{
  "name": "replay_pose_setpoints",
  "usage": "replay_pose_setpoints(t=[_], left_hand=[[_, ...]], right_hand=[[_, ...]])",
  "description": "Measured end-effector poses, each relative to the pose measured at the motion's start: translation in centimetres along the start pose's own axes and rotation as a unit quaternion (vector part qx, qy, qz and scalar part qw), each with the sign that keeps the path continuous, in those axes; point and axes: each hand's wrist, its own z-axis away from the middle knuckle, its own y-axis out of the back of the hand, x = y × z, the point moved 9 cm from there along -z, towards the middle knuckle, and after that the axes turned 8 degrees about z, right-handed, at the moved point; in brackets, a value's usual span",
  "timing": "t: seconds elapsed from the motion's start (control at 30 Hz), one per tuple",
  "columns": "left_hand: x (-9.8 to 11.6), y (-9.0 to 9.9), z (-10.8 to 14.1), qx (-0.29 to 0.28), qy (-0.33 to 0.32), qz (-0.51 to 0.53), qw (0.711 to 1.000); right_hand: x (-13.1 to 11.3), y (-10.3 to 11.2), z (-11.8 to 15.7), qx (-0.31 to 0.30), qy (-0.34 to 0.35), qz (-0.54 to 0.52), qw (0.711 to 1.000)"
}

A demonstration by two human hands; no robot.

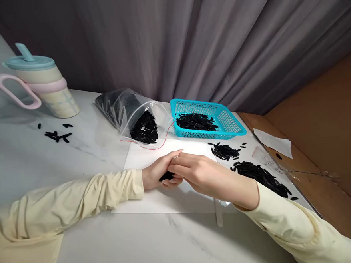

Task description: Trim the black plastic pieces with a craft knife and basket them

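Observation:
Over the white sheet of paper (156,203), my left hand (157,172) is curled into a cup around some black sunflower seeds (166,176). My right hand (199,170) reaches across from the right, its fingers bent and pressed together over the left palm. Those fingertips meet the left hand, and whatever they pinch is hidden. Just beyond the hands, a clear zip bag (122,111) lies on its side with its mouth toward me and more seeds inside. To its right, a turquoise plastic basket (230,121) holds seeds heaped mostly at its left end.
Two loose seed piles, a smaller one (225,151) and a larger one (261,177), lie right of the paper. Several seeds (57,136) are scattered at left near a tumbler (55,92) with a pink handle. A white strip (219,212) lies at the paper's front edge. A grey curtain (145,41) hangs behind.

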Motion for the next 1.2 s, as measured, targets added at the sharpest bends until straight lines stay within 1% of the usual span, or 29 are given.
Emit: replay_pose_setpoints(t=[0.13,0.2,0.23,0.3,0.33,0.4,0.47,0.5,0.53,0.6,0.67,0.7,0.77,0.83,0.9,1.03,1.2], left_hand=[[0.4,0.7,0.0,0.036,-0.024,0.008,0.999],[0.4,0.6,0.0,0.029,-0.021,0.002,0.999],[0.4,0.4,0.0,0.016,-0.018,-0.007,1.000],[0.3,-0.1,0.1,-0.012,-0.012,-0.024,1.000],[0.3,-0.3,0.2,-0.021,-0.011,-0.033,0.999],[0.4,-0.7,0.4,-0.025,-0.015,-0.059,0.998],[0.6,-0.9,0.6,-0.020,-0.023,-0.096,0.995],[0.6,-1.0,0.7,-0.015,-0.026,-0.113,0.993],[0.6,-1.1,0.8,-0.013,-0.026,-0.125,0.992],[0.5,-1.1,0.8,-0.010,-0.023,-0.138,0.990],[0.3,-1.1,0.8,-0.007,-0.015,-0.146,0.989],[0.3,-1.0,0.7,-0.003,-0.011,-0.150,0.989],[0.2,-0.9,0.7,0.007,-0.004,-0.157,0.988],[0.2,-0.8,0.7,0.017,-0.001,-0.164,0.986],[0.3,-0.7,0.7,0.023,-0.001,-0.172,0.985],[0.2,-0.5,0.7,0.022,-0.007,-0.177,0.984],[0.0,-0.8,0.8,0.005,-0.004,-0.180,0.984]], right_hand=[[-0.8,-0.1,-0.2,0.002,0.038,0.086,0.996],[-0.8,0.0,-0.1,0.010,0.036,0.077,0.996],[-0.6,0.0,0.0,0.017,0.027,0.050,0.998],[0.2,0.5,0.5,0.041,-0.002,-0.043,0.998],[0.8,0.7,0.8,0.059,-0.022,-0.096,0.993],[2.0,1.2,1.7,0.093,-0.076,-0.192,0.974],[3.3,1.2,3.0,0.117,-0.143,-0.279,0.942],[3.8,0.9,3.8,0.122,-0.180,-0.327,0.920],[4.2,0.4,4.6,0.125,-0.216,-0.380,0.891],[4.7,-0.6,6.4,0.138,-0.271,-0.480,0.823],[4.8,-1.7,7.9,0.155,-0.307,-0.548,0.762],[4.8,-2.1,8.5,0.165,-0.318,-0.569,0.741],[4.8,-2.7,9.5,0.181,-0.333,-0.591,0.712],[4.9,-3.2,10.2,0.194,-0.343,-0.599,0.697],[4.9,-3.5,10.6,0.200,-0.349,-0.603,0.689],[4.9,-3.7,10.7,0.208,-0.348,-0.605,0.685],[4.6,-3.3,10.2,0.230,-0.330,-0.609,0.684]])
